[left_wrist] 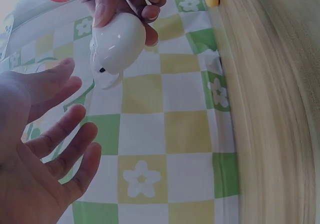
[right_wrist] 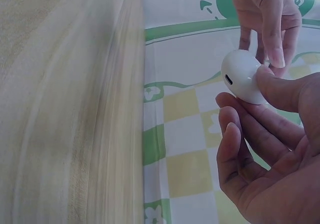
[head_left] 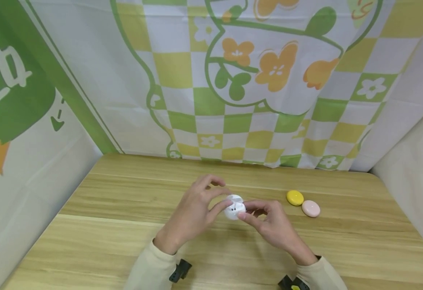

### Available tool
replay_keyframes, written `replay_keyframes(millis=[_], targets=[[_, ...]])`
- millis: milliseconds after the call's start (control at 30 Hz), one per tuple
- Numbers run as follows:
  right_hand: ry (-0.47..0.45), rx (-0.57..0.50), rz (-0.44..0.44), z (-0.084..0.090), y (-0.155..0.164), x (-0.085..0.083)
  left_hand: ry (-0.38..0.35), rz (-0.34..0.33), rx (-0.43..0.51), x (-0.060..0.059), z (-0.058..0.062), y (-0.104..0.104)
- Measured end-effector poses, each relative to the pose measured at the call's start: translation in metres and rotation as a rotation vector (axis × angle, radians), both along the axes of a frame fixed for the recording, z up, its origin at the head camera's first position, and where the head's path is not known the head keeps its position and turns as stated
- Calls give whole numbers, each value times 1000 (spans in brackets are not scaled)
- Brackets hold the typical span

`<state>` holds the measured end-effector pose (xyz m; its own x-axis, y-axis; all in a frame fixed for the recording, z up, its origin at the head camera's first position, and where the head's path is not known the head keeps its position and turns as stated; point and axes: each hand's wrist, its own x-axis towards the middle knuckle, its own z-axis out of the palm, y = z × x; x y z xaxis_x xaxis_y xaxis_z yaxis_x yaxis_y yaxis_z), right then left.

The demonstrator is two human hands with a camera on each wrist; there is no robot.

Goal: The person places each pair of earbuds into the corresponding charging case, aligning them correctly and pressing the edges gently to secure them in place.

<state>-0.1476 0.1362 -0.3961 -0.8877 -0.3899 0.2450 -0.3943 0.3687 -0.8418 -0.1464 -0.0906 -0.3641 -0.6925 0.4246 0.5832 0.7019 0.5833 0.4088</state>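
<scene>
A glossy white, rounded earbud case is held above the table with its lid raised, and small dark spots show inside. My right hand pinches the case between thumb and fingers at its right side. In the right wrist view, a dark slot shows on the shell of the case. Just left of the case is my left hand. Its fingers are spread and loosely bent, with nothing between them, and a gap separates them from the case in the left wrist view.
On the wooden table, to the right of my hands, lie a yellow round case and a pale pink one, touching or nearly so. A patterned cloth hangs behind the table's far edge, with more fabric at both sides.
</scene>
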Motion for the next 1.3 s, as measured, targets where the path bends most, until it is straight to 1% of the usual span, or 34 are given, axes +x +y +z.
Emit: replay_keyframes(millis=[100, 167, 300, 500, 600, 700, 800, 1000, 1300], targets=[[3, -12, -5, 0, 0, 0, -55, 7, 60, -2, -1, -3], [-2, -20, -8, 1, 0, 0, -123, 8, 94, -3, -2, -4], [-27, -38, -11, 2, 1, 0, -263, 7, 124, -5, -6, -5], [-40, -62, 8, 2, 1, -1, -423, -28, 181, -8, -11, -6], [-45, -67, 13, 2, 1, 0, -483, -44, 194, -9, -12, -7], [-47, -69, 16, 2, 1, 0, -513, -62, 195, -10, -12, -7], [-49, -69, 21, 2, 1, 0, -524, -80, 196, -10, -12, -7], [-52, -79, 33, 2, 1, 0, -529, -87, 196, -10, -11, -7], [-71, -84, 23, 1, 1, -1, -531, -97, 207, -9, -10, -5]])
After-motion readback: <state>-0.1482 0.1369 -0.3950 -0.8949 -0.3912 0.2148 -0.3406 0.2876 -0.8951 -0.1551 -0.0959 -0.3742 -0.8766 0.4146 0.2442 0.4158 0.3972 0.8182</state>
